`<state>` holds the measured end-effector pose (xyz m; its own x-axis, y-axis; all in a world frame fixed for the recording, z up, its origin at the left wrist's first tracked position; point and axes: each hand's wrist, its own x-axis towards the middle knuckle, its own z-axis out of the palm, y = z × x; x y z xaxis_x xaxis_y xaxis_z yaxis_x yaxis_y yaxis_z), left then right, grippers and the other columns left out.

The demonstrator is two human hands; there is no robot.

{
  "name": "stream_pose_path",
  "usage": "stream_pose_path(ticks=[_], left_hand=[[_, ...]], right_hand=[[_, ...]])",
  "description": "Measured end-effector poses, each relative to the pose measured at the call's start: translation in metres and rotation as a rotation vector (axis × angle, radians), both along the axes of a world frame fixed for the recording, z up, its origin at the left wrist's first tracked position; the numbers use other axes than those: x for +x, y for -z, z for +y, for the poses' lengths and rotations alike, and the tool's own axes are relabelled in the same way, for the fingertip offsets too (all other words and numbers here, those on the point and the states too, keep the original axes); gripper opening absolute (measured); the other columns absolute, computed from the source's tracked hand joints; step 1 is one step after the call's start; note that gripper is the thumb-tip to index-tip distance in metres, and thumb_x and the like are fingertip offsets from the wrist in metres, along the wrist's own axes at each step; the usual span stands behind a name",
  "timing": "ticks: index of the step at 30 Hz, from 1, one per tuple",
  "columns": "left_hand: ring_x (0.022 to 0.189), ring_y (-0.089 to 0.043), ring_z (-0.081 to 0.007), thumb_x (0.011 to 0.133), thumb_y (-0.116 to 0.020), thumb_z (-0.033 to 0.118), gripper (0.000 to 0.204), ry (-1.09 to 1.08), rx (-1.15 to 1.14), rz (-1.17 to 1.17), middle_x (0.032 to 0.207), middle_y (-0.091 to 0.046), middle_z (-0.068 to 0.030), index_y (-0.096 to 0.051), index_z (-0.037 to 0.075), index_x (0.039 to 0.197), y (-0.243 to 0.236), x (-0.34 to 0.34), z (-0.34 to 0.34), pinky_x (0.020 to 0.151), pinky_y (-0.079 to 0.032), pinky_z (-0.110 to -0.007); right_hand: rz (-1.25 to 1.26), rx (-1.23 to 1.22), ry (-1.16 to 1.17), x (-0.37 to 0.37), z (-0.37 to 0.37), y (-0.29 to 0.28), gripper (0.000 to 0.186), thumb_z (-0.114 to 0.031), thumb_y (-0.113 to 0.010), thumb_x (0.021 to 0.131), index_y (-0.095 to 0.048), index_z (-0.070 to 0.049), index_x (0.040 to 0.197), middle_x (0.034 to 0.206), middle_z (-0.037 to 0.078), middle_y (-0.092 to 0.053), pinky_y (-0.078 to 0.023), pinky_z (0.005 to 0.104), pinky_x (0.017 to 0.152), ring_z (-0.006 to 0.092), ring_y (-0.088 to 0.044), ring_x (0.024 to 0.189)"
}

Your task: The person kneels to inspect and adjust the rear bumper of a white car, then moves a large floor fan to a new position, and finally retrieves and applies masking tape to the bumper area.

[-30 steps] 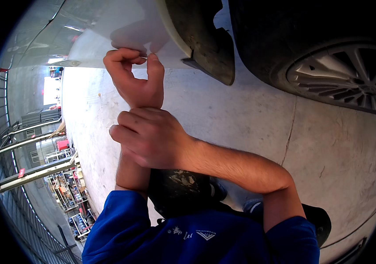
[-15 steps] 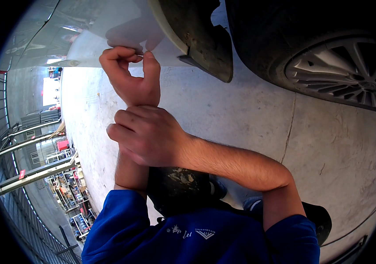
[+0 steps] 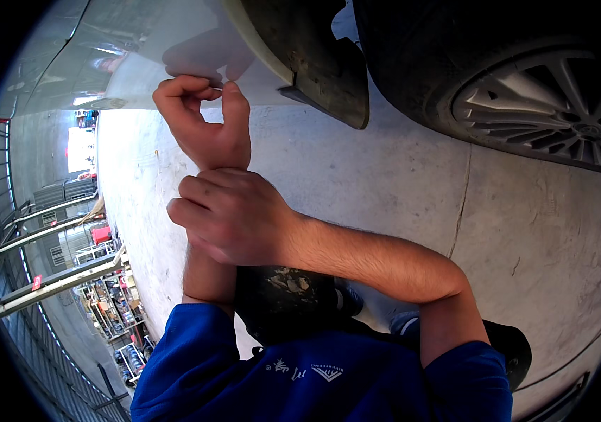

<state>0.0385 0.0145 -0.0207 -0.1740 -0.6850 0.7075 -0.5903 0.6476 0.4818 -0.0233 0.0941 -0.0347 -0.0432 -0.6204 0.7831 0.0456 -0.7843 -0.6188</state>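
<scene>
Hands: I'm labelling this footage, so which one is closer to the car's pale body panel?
The left hand, up beside the body panel; the right hand is lower in the picture, curled over the left forearm.

Left hand (image 3: 209,133), right hand (image 3: 233,218), wheel (image 3: 585,129) slightly farther left in view

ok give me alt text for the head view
A person's right hand clasps their left wrist; the left hand, partly curled, is close to a car's glossy body panel. An alloy wheel shows at upper right, with concrete floor below.
</scene>
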Motion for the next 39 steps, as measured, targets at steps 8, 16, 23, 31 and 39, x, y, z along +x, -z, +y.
stream_pose_path(ticks=[8, 16, 23, 31, 39], left_hand=[[0.078, -0.045, -0.0089, 0.077, -0.058, -0.006, 0.033, 0.004, -0.002, -0.003, 0.093, -0.044, -0.0048, -0.038, 0.004, 0.102, 0.0009, 0.0013, -0.0015, 0.075, -0.041, -0.022], [0.077, -0.047, -0.0094, 0.078, -0.058, -0.006, 0.032, 0.006, -0.011, -0.006, 0.093, -0.045, -0.0057, -0.039, 0.003, 0.101, 0.0007, 0.0016, -0.0014, 0.075, -0.042, -0.022], [0.077, -0.047, -0.009, 0.077, -0.058, -0.005, 0.032, -0.011, -0.018, -0.001, 0.092, -0.045, -0.0055, -0.039, 0.003, 0.101, 0.0002, 0.0, -0.0013, 0.075, -0.042, -0.022], [0.077, -0.043, -0.008, 0.076, -0.058, -0.006, 0.033, -0.024, -0.028, -0.009, 0.093, -0.043, -0.0041, -0.04, 0.004, 0.101, 0.0, -0.0003, -0.001, 0.074, -0.04, -0.022], [0.077, -0.044, -0.0092, 0.075, -0.059, -0.005, 0.033, -0.032, -0.034, 0.013, 0.093, -0.044, -0.0048, -0.04, 0.004, 0.099, 0.003, -0.0016, -0.0026, 0.072, -0.04, -0.022]], right_hand=[[0.005, 0.005, 0.005, -0.0019, -0.0003, -0.0011, 0.024, -0.006, -0.066, 0.06, -0.052, -0.007, 0.08, 0.074, 0.004, -0.05, -0.047, 0.0301, 0.058, 0.0186, -0.056, 0.067], [0.008, 0.005, 0.003, -0.0004, -0.0006, -0.0001, 0.025, -0.007, -0.067, 0.06, -0.051, -0.007, 0.08, 0.074, 0.004, -0.05, -0.048, 0.0298, 0.059, 0.0183, -0.056, 0.068], [0.032, 0.01, -0.005, -0.0011, -0.0006, -0.0001, 0.024, -0.007, -0.067, 0.062, -0.051, -0.007, 0.08, 0.075, 0.004, -0.05, -0.048, 0.0297, 0.058, 0.0175, -0.056, 0.068], [0.019, 0.0, -0.016, -0.0013, -0.0015, 0.0006, 0.026, -0.008, -0.069, 0.061, -0.051, -0.007, 0.08, 0.076, 0.004, -0.051, -0.048, 0.0302, 0.059, 0.0179, -0.056, 0.069], [0.003, 0.004, -0.014, -0.0024, -0.0022, 0.0032, 0.025, -0.007, -0.068, 0.061, -0.051, -0.007, 0.08, 0.075, 0.004, -0.05, -0.048, 0.031, 0.06, 0.019, -0.056, 0.069]])
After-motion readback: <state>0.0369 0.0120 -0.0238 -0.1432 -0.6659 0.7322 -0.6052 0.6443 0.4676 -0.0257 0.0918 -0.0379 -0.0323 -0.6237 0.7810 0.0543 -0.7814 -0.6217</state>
